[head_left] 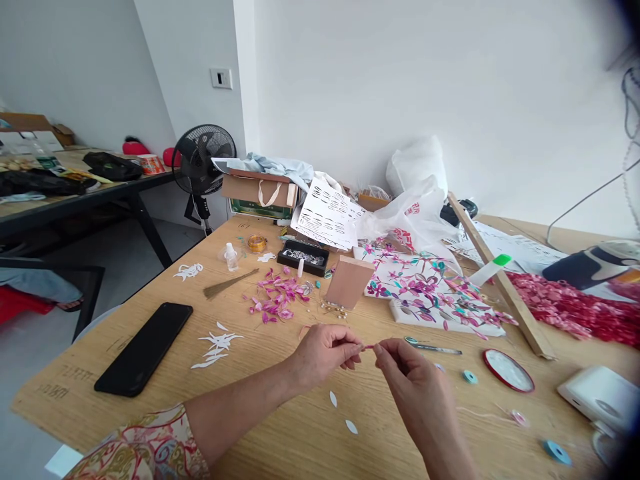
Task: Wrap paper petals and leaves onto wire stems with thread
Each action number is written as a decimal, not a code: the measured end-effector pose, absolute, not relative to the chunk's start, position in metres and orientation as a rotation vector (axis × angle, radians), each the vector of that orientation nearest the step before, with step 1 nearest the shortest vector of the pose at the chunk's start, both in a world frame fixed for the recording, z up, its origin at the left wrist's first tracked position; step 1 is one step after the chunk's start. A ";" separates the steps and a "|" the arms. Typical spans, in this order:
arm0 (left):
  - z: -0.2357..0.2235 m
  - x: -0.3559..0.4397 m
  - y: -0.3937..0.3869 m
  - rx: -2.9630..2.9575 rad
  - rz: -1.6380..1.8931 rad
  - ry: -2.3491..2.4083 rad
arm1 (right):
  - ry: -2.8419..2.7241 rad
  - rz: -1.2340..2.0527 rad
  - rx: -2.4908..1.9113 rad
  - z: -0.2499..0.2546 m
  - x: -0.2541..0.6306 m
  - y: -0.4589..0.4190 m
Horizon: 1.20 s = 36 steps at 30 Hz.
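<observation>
Between the fingertips of both hands stretches a thin pink-red piece, perhaps thread-wrapped; its exact kind is too small to tell. My left hand pinches one end with thumb and forefinger. At the other end, my right hand is closed in a pinch too. On the table below lie two white leaf-shaped paper pieces. Beyond my left hand is a pile of pink-purple petals. A wooden block stands behind the hands, with small beads at its foot.
A black phone and white paper slivers lie left. Wired flowers rest on white foam at the back right. Tweezers, a red-rimmed round dish, thread spools and a white device sit right.
</observation>
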State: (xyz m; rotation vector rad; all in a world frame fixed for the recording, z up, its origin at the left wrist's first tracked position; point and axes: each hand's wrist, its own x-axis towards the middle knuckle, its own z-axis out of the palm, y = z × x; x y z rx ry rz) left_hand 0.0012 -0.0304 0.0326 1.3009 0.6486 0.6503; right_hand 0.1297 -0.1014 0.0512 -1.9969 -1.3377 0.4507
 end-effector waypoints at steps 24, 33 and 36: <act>0.034 0.000 -0.031 0.937 0.748 0.631 | -1.374 0.461 -1.726 0.013 0.094 -0.106; 0.027 0.003 -0.027 1.143 0.742 0.717 | -1.652 0.165 -1.880 0.023 0.097 -0.112; 0.027 0.004 -0.026 1.165 0.742 0.725 | -1.660 0.165 -1.884 0.024 0.100 -0.111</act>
